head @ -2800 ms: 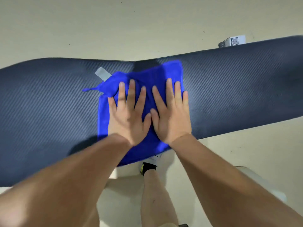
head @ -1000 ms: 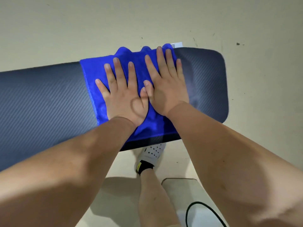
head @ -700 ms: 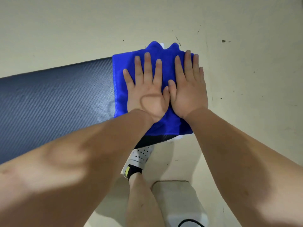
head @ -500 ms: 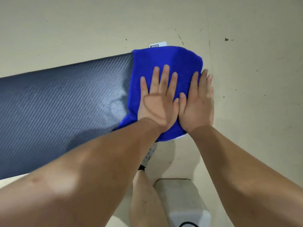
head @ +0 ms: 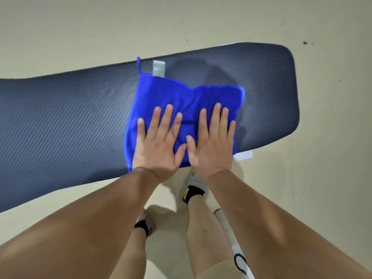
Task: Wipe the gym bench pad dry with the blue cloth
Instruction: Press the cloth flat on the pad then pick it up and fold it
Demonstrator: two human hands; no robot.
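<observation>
Pressing down flat with both hands here: the left hand [head: 159, 143] and right hand [head: 211, 147] sit side by side on the blue cloth [head: 181, 95], thumbs nearly touching. Grip-wise nothing is pinched. Each grip is just a flat palm with straight fingers slightly fanned out, pushing the cloth onto the bench pad [head: 60, 127].

Materials: the pad is dark navy-grey with a fine diagonal weave print, kinda carbon-fibre look. It's a long slab with rounded corners at its right end. The cloth is bright blue and plush-looking, roughly square, a bit rumpled with a crease between the hands. It has a white tag [head: 159, 68] and a thin blue hang loop [head: 138, 65] at its far left corner.

Count: one pad, one cloth, two hands, two feet in light shoes [head: 193, 183] on the beige floor [head: 181, 21].

Direction: the pad's long axis runs left to right across the view, rising a little toward the right. The cloth lies on its right half, short of the rounded end, near edge at the pad's near edge. Tag and loop point away from the person, same as the fingers, across the pad's width.
</observation>
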